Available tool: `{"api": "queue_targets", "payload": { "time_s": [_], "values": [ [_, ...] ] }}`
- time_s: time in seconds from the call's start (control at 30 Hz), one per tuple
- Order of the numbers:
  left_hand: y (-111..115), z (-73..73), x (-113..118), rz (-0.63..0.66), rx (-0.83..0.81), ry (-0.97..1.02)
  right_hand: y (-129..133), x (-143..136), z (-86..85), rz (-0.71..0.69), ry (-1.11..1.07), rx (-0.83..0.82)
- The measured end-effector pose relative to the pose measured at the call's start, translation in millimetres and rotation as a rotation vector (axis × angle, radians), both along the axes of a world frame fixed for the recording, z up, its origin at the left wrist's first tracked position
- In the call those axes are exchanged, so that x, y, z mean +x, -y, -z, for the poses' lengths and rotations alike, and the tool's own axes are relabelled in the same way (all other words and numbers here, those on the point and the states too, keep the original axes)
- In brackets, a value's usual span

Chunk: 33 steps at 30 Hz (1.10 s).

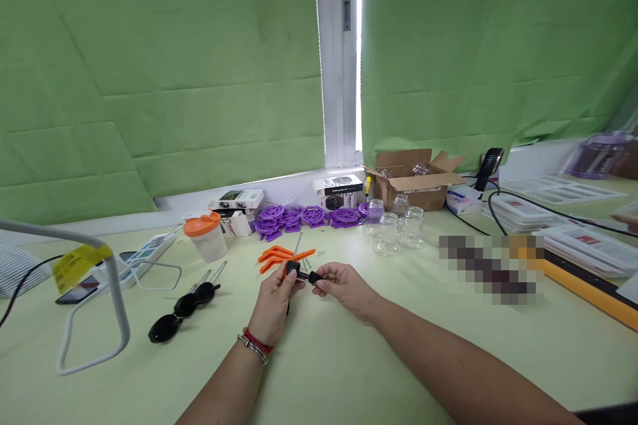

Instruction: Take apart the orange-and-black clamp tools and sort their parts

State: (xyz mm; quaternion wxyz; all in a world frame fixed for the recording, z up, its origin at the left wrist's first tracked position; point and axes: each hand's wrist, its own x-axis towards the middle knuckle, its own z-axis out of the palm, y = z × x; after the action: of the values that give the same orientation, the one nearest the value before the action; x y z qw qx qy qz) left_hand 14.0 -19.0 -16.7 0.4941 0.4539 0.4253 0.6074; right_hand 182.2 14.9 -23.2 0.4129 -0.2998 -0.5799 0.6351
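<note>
Near the middle of the table my left hand [273,302] is closed around a black plastic part [293,268], from which a short metal rod [304,275] points right. My right hand [345,287] pinches a small black knob-like piece [314,277] at the rod's other end. I cannot tell whether that piece is fixed to the rod. Just behind my hands lie several orange plastic handles [276,254] and thin metal rods [308,259]. Off to the left rest black rounded parts [185,305] with metal shafts.
Purple wheel-shaped parts [313,216] and small printed boxes [339,184] line the back. Glass jars [387,237] stand before an open cardboard box [423,192]. An orange-lidded cup [209,242], a power strip [154,255] and a bent grey frame [119,305] are left; stacked sheets [583,246] are right.
</note>
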Motion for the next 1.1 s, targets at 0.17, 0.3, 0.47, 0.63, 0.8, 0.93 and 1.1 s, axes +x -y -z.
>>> {"api": "queue_targets", "payload": {
  "time_s": [0.17,0.3,0.47,0.63,0.8,0.93,1.1],
  "values": [
    [-1.7,1.5,-1.2,-0.014,0.014,0.046,-0.9,1.9,-3.2,0.027,0.000,-0.008],
    [-2.7,-0.2,-4.1,-0.035,0.001,0.114,-4.7,5.6,-1.9,0.053,0.049,0.011],
    [-2.4,-1.9,-4.3,-0.042,-0.013,0.157,-5.9,6.2,0.3,0.059,0.146,0.031],
    [-1.7,-1.4,-2.8,-0.044,-0.017,0.140,-6.3,4.0,4.9,0.053,0.165,0.069],
    [-2.4,0.9,-3.3,-0.016,-0.009,0.097,-8.5,3.1,12.3,0.042,0.180,0.107],
    [-2.4,2.3,-3.7,-0.005,0.004,0.081,-7.7,2.6,13.4,0.049,0.178,0.130],
    [-2.8,4.4,-3.5,-0.008,0.012,0.076,-4.1,2.1,9.7,0.062,0.182,0.147]
  ]
}}
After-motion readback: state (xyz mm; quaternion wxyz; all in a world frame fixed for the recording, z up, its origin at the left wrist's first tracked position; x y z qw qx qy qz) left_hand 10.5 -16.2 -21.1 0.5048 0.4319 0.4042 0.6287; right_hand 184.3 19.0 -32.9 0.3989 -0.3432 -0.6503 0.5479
